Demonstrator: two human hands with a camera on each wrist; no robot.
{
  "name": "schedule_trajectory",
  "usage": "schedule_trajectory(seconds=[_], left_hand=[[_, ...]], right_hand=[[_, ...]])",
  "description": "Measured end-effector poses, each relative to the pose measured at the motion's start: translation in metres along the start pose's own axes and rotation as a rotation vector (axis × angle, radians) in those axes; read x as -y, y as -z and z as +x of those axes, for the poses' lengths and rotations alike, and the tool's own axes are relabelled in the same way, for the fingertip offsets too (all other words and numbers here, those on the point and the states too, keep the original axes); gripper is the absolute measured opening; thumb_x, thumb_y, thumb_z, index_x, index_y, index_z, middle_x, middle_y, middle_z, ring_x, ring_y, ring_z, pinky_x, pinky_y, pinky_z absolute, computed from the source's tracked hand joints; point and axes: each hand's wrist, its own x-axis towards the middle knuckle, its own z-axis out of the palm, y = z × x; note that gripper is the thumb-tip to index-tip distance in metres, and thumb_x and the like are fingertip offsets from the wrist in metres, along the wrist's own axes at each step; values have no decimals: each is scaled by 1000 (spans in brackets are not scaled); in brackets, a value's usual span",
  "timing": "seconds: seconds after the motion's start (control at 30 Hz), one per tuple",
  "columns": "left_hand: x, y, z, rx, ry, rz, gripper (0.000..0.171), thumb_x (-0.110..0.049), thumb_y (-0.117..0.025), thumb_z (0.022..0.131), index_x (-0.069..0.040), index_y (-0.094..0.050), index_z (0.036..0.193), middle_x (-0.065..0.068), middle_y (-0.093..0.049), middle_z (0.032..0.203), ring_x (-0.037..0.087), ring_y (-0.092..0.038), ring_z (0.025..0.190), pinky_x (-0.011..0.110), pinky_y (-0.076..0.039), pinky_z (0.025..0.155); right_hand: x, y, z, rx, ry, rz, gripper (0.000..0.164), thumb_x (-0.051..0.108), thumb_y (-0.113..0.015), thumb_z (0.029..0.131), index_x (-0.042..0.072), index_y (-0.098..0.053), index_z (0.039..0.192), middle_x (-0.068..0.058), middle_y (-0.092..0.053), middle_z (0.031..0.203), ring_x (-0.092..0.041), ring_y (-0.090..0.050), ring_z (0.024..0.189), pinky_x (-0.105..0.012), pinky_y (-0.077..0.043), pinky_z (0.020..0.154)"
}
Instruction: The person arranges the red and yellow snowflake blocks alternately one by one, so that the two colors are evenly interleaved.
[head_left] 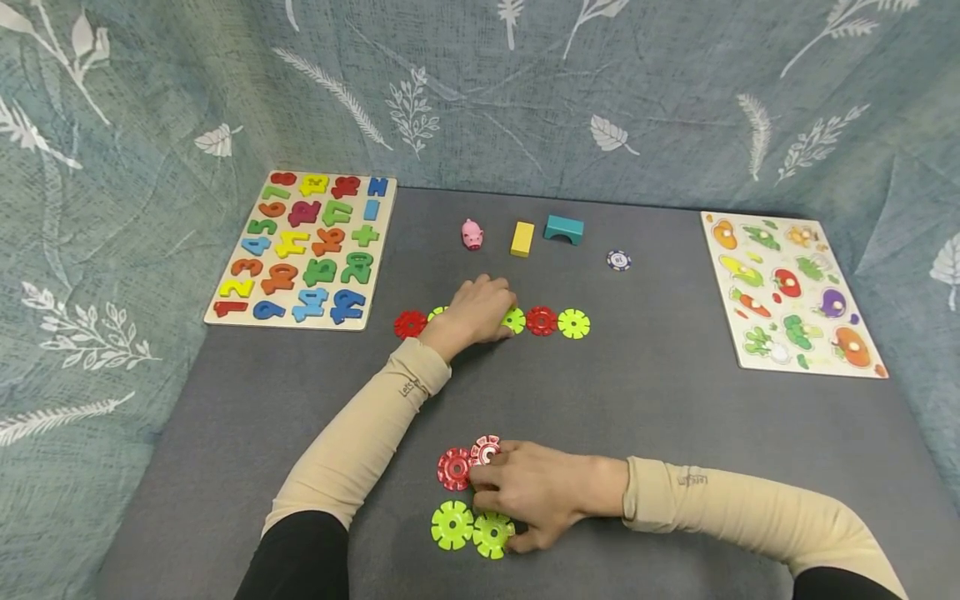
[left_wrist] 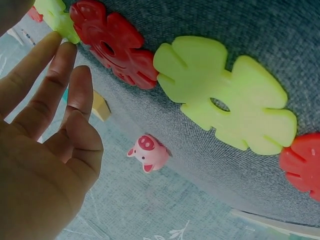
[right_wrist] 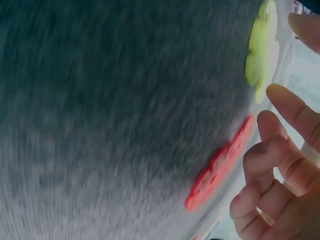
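Note:
A row of red and green notched plastic discs crosses the table in the head view. My left hand point(head_left: 474, 312) reaches over it, thumb and fingertips at the edges of one green disc point(head_left: 513, 321), with straight fingers; the hand covers part of the row. In the left wrist view, fingertips touch that green disc point(left_wrist: 57, 20), beside a red disc point(left_wrist: 112, 45). Nearer the body, my right hand point(head_left: 536, 492) hovers with fingers spread beside two red discs point(head_left: 453, 469) and two green discs point(head_left: 492, 535). The right wrist view shows its loosely bent fingers close to a green disc point(right_wrist: 261, 55).
Behind the row stand a pink toy pig point(head_left: 472, 235), a yellow block point(head_left: 522, 239), a teal arch block point(head_left: 563, 229) and a poker chip point(head_left: 618, 260). A number puzzle board point(head_left: 378, 242) lies left, a vegetable puzzle board point(head_left: 757, 354) right. Patterned cloth point(head_left: 525, 117) hangs behind the table.

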Motion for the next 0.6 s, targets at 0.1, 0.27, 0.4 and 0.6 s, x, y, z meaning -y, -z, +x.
schedule_trajectory(seconds=[0.1, 0.27, 0.4, 0.6], left_hand=[[0, 0, 0, 1, 1, 0, 41, -34, -73, 86, -12, -67, 120, 6, -62, 114, 25, -53, 102, 42, -45, 88], [-1, 0, 0, 11, 5, -4, 41, -34, -72, 86, -12, -67, 120, 6, -61, 114, 25, -53, 102, 42, -44, 88], [-1, 1, 0, 12, 7, -2, 41, -34, -73, 86, -12, -67, 121, 6, -61, 114, 26, -53, 102, 42, -44, 87], [-1, 2, -1, 7, 2, -2, 42, -34, -72, 86, -12, -67, 121, 6, -62, 115, 26, -53, 103, 41, -44, 86]], right_hand=[[6, -2, 0, 16, 25, -18, 44, 63, -64, 76, 27, -61, 102, 10, -54, 99, -5, -56, 77, -26, -44, 76], [14, -3, 1, 32, 52, -57, 42, 62, -63, 76, 29, -59, 101, 10, -55, 100, -6, -56, 79, -26, -44, 75], [17, -4, 1, 13, 62, -99, 39, 60, -64, 75, 28, -57, 95, 10, -55, 97, -7, -56, 78, -25, -45, 69], [16, -5, 1, -1, 19, -111, 40, 65, -62, 76, 28, -57, 92, 12, -55, 96, -4, -57, 79, -24, -46, 69]])
